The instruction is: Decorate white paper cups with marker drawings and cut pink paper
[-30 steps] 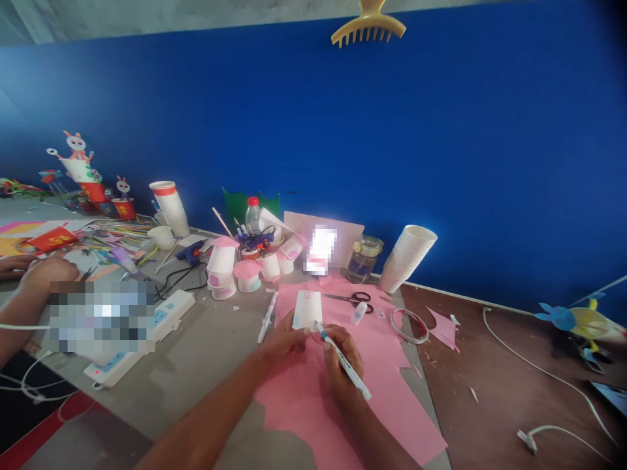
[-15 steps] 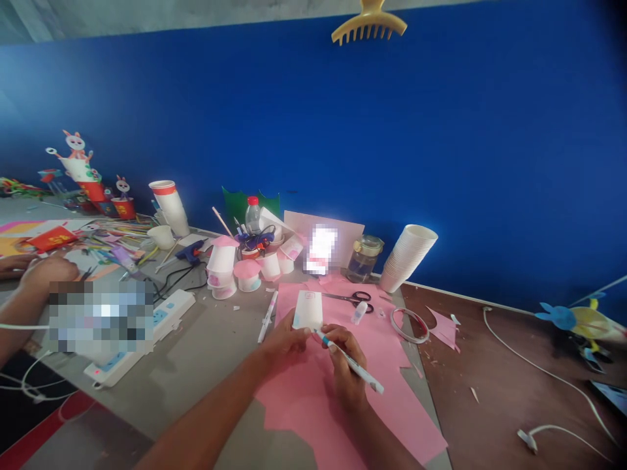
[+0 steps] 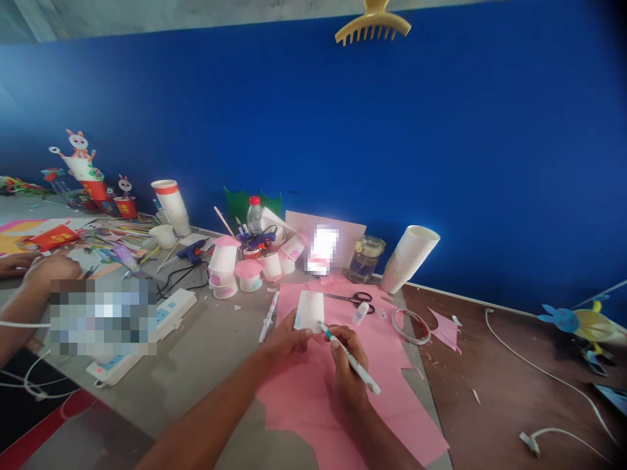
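Note:
My left hand (image 3: 289,341) is closed around the lower part of a white paper cup (image 3: 310,308), which bears a small pinkish drawing near its top and a pale blue patch at lower left. A white marker pen (image 3: 355,364) with a teal band is pinched in my right hand (image 3: 350,359). Its tip meets or nearly meets the cup's lower right side. Both hands are over pink paper (image 3: 337,411). Just beyond them lie black-handled scissors (image 3: 362,301) and a marker cap (image 3: 360,313). Another marker pen (image 3: 269,316) rests left of the cup.
Small cup houses (image 3: 224,264), a lit phone (image 3: 322,249), a glass jar (image 3: 366,258) and stacked paper cups (image 3: 410,258) line the back. A tape roll (image 3: 410,326) sits at right. At left are a power strip (image 3: 142,339) and another person's hand (image 3: 51,271).
The marker pen's tip has moved slightly up and right onto or close to the cup's side. My left hand still holds the cup. The whole view has shifted slightly.

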A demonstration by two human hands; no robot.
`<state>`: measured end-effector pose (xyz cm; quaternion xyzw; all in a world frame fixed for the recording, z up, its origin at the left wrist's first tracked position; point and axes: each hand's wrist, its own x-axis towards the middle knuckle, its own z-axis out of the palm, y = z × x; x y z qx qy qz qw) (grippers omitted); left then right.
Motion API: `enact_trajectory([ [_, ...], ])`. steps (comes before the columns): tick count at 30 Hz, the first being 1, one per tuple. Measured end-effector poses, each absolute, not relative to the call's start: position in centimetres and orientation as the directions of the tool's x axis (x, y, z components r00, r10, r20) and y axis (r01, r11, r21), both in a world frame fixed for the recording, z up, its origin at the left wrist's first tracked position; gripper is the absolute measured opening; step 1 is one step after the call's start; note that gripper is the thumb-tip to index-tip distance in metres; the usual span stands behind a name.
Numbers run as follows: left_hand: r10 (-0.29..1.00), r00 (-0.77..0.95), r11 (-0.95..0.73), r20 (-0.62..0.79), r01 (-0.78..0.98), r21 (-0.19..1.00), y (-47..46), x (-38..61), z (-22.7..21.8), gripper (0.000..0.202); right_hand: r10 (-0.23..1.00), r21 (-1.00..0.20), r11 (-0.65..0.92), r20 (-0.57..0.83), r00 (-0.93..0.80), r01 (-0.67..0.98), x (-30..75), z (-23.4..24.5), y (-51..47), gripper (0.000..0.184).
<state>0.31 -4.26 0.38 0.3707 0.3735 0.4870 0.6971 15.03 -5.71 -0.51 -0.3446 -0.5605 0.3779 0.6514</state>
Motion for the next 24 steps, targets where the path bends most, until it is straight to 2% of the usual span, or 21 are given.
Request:
enact_trajectory([
  [8,0.954,0.252,0.259,-0.165,-0.404,0.877,-4.32,0.29,0.52,0.037,0.876,-0.879,0.475,0.469,0.114,-0.032,14.85,-0.35,-5.56,0.011],
  [15,0.96,0.244,0.234,-0.138,-0.422,0.876,-4.27,0.41,0.66,0.038,0.853,-0.853,0.518,0.511,0.1,-0.06,14.88,-0.14,-5.59,0.01],
  [24,0.965,0.223,0.223,-0.14,-0.406,0.886,-4.12,0.37,0.23,0.038,0.869,-0.868,0.493,0.486,0.095,-0.063,14.98,-0.3,-5.58,0.01],
])
